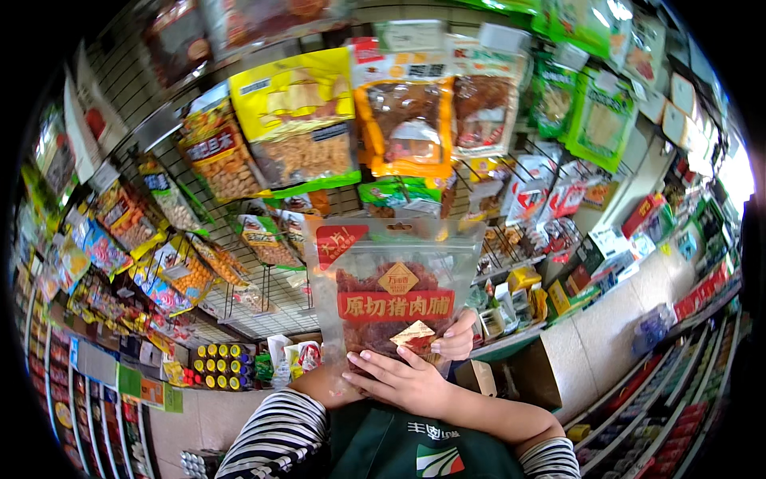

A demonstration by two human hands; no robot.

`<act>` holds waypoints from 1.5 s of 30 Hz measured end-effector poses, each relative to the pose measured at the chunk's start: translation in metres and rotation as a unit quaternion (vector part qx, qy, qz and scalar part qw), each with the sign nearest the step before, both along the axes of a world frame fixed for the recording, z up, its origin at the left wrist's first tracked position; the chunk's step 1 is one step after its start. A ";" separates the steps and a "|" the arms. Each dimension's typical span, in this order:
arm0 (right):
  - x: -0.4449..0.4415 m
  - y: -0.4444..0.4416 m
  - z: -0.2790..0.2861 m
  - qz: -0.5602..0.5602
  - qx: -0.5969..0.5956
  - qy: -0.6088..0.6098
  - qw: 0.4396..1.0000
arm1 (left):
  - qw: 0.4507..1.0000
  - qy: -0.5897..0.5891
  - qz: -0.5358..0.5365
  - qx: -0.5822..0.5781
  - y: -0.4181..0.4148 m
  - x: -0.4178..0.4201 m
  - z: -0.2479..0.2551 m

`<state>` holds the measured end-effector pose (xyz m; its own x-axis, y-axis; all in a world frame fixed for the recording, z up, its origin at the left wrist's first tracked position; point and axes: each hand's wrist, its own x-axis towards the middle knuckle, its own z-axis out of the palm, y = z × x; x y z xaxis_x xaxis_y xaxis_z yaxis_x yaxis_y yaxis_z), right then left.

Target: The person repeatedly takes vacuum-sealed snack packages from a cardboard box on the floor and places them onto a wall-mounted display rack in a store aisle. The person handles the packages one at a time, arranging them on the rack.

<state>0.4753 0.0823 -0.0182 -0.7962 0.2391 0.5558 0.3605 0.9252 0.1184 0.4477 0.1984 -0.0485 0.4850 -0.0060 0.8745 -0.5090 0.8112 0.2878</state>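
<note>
A clear zip-top bag of dried pork slices (392, 305), with a red label band and a hanging hole, stands upright before my chest. My left forearm passes behind it, and the fingers of my left hand (458, 338) curl round its right edge; the palm is hidden. My right hand (407, 380) holds the lower front, its fingers spread and pressed on the plastic. Behind the bag, a wire display rack (275, 311) carries hanging snack packs, among them a yellow pack (296, 120) and an orange-edged pack (407, 120).
Striped sleeves and a green apron are on me. Yellow-lidded jars (221, 365) stand low at the left, above tiled floor. An open cardboard box (532, 371) lies low at the right. Shelving with goods (670, 413) runs along the lower right, and another shelf (90, 407) along the lower left.
</note>
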 end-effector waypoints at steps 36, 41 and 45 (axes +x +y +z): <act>0.161 -0.062 -0.136 -0.242 -0.525 0.784 0.226 | 0.652 0.722 0.213 0.091 0.014 0.064 -0.122; 0.200 -0.090 -0.156 -0.167 -0.543 0.813 0.130 | 0.651 0.744 0.110 0.104 0.012 0.054 -0.129; 0.227 -0.087 -0.179 -0.223 -0.596 0.771 0.040 | 0.627 0.763 0.108 0.114 0.015 0.041 -0.129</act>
